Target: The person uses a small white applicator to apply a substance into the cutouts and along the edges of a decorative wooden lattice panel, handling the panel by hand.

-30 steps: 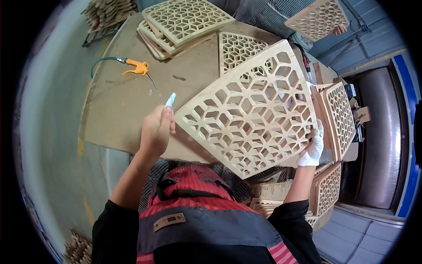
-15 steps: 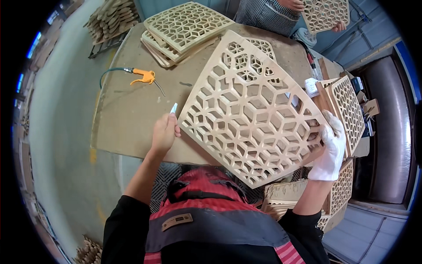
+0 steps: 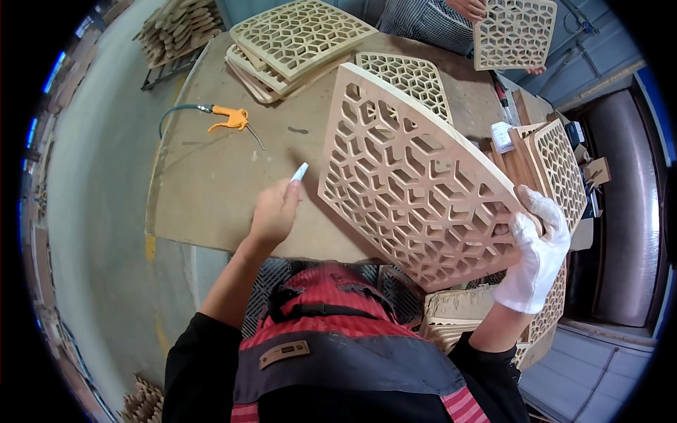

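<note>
Right of the orange air gun (image 3: 230,118), the gloved right hand (image 3: 539,257) is clamping the lattice panel (image 3: 423,189) by its edge. The panel is tilting, its long upper edge slanting from the end nearer the gun toward that hand. The bare left hand (image 3: 275,211), nearer the gun, is pinching a pale strip (image 3: 300,171) just beside the panel, not touching it.

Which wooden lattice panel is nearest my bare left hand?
The tilted tan wooden lattice panel gripped by your white-gloved right hand; the others are farther away.
</note>
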Demonstrator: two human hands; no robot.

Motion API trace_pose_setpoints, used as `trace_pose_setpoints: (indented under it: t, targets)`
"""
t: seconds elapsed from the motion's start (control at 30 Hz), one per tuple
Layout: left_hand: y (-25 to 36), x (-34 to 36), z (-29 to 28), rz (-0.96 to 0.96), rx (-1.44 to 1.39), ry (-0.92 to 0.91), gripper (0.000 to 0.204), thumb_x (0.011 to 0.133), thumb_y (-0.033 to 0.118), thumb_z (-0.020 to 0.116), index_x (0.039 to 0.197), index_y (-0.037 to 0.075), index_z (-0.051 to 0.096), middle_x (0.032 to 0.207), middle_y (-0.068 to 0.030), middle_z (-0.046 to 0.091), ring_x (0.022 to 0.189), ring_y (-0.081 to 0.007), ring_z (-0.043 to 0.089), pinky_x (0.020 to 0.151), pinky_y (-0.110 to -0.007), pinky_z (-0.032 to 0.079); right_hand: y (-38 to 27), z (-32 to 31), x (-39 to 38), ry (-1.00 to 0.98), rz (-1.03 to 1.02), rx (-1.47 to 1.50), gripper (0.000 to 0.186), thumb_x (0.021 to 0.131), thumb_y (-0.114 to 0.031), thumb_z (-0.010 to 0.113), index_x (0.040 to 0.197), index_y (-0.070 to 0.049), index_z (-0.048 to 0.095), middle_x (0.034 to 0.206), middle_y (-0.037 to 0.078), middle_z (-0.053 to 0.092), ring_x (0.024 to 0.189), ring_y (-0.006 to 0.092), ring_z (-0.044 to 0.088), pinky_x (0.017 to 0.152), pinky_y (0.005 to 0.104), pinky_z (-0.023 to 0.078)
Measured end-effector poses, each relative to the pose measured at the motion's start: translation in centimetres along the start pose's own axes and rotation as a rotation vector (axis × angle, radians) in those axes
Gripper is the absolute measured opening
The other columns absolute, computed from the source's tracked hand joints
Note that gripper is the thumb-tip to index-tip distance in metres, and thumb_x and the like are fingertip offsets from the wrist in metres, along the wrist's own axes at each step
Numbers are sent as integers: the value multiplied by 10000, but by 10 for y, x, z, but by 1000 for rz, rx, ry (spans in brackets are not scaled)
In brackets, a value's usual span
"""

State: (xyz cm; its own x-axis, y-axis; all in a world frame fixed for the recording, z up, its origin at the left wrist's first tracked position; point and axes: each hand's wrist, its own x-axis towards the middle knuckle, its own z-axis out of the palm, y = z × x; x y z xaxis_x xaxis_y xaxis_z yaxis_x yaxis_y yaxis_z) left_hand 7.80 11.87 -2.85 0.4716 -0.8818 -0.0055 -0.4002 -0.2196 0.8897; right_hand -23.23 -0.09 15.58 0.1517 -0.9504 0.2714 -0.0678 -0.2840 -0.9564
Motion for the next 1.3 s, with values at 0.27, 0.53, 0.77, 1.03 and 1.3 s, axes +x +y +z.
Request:
trace_pose_setpoints:
  t: [0.27, 0.53, 0.77, 1.03, 1.3]
  targets:
    - [63, 12, 11, -22, 44, -178, 325, 999, 255, 424, 898, 23, 627, 726, -177, 612, 733, -354, 611, 700, -416, 468, -7, 22, 15, -58, 151, -58, 364, 760, 16, 720, 1105, 83, 627, 1075, 147, 654, 952, 184, 631, 846, 274, 500]
    - [55, 18, 21, -69, 133, -197, 371, 995, 316, 405, 973, 33, 644, 837, -204, 632, 845, -363, 617, 787, -415, 466, 25, 35, 23, -49, 201, -130, 370, 811, 5, 685, 1162, 83, 599, 1083, 129, 646, 942, 153, 614, 837, 257, 492]
    - [19, 11, 24, -161, 189, -211, 349, 993, 290, 407, 966, 23, 631, 884, -222, 641, 897, -396, 611, 817, -465, 459, 32, 45, 23, -75, 174, -137, 341, 820, 31, 667, 1151, 81, 597, 1085, 130, 642, 957, 147, 607, 851, 266, 494]
    - [28, 11, 32, -90, 273, -191, 303, 988, 283, 445, 981, 44, 631, 889, -229, 644, 878, -418, 610, 783, -480, 477, 29, 54, 18, -81, 162, -139, 316, 823, 41, 662, 1131, 81, 604, 1074, 136, 649, 893, 143, 624, 784, 251, 512]
    - [30, 34, 27, 170, 483, -110, 293, 963, 251, 480, 855, 14, 615, 794, -190, 667, 757, -417, 641, 697, -517, 493, 6, 69, -5, -89, 128, -115, 294, 804, 81, 653, 1095, 65, 613, 1084, 153, 650, 937, 180, 649, 803, 264, 526]
